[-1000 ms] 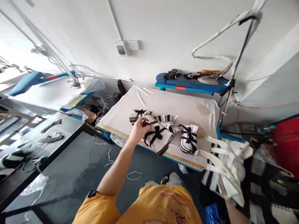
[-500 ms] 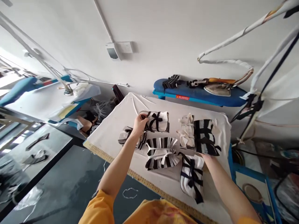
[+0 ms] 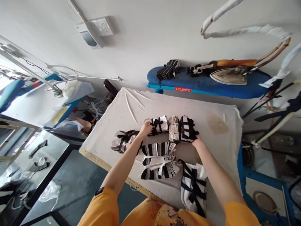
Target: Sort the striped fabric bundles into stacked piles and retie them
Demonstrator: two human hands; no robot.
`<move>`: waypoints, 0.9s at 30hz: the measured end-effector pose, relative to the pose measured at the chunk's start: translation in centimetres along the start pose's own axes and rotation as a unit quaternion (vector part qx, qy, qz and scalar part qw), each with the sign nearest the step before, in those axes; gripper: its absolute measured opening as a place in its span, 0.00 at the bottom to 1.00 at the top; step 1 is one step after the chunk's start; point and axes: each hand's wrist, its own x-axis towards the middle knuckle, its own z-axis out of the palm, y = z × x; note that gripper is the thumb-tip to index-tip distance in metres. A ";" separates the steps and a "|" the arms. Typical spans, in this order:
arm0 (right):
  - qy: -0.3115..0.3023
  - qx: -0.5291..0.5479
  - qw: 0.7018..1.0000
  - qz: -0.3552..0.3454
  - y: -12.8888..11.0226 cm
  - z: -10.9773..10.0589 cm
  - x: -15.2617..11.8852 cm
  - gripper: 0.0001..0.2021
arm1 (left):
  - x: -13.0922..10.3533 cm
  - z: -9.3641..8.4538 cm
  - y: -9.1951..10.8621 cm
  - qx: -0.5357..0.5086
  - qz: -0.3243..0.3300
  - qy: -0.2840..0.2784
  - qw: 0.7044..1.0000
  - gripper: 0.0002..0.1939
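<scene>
While your L hand (image 3: 146, 128) pinches the blk-tied bundle (image 3: 162, 125), your R hand (image 3: 196, 140) touches the b/w bundle (image 3: 186, 128); fingers hidden, grip unclear.

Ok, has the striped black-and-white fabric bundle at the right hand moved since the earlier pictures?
Yes, the striped bundle at the right hand has shifted left, leaving a wider gap to the brown stain on the pale cloth cover.

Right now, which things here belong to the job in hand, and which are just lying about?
Likely in the job:
- white bundle, at left hand
- black bundle, at right hand
- cream bundle between them
- fanned bundle

Probably lying about:
- iron
- plastic bag
</scene>
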 end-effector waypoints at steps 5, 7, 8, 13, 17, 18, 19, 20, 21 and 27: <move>0.081 -0.050 0.995 0.002 -2.6 -1.9 -4.0 0.17 | -6.5 -2.3 -0.6 -0.017 0.057 -0.002 0.998 0.20; 0.086 -0.055 0.994 -0.035 -3.9 -2.5 -7.4 0.16 | -9.6 -3.0 -1.4 -0.034 0.088 -0.016 0.995 0.19; 0.086 -0.052 0.993 -0.059 -4.4 -2.9 -9.6 0.15 | -11.1 -3.3 -1.9 -0.042 0.105 -0.027 0.993 0.19; 0.109 0.015 0.967 -0.230 -2.7 -8.4 -26.0 0.11 | -16.9 -3.2 -4.8 -0.049 0.182 -0.147 0.971 0.21; 0.210 0.039 0.920 -0.329 7.8 -15.4 -42.9 0.21 | -20.8 -0.9 -7.6 -0.002 0.211 -0.299 0.930 0.22; 0.259 0.045 0.910 -0.322 11.4 -16.7 -47.0 0.22 | -21.9 -0.1 -8.4 0.012 0.211 -0.336 0.918 0.23; 0.310 0.056 0.899 -0.304 15.0 -17.6 -51.0 0.23 | -22.9 0.6 -9.1 0.023 0.207 -0.367 0.907 0.24; 0.362 0.073 0.886 -0.280 18.6 -18.2 -54.8 0.24 | -24.0 1.4 -9.8 0.035 0.202 -0.394 0.896 0.26; 0.410 0.092 0.870 -0.257 21.9 -18.6 -58.3 0.25 | -25.0 2.2 -10.5 0.049 0.196 -0.420 0.885 0.27; 0.606 0.176 0.750 -0.200 36.2 -17.4 -73.0 0.28 | -31.2 9.0 -12.8 0.155 0.224 -0.559 0.783 0.25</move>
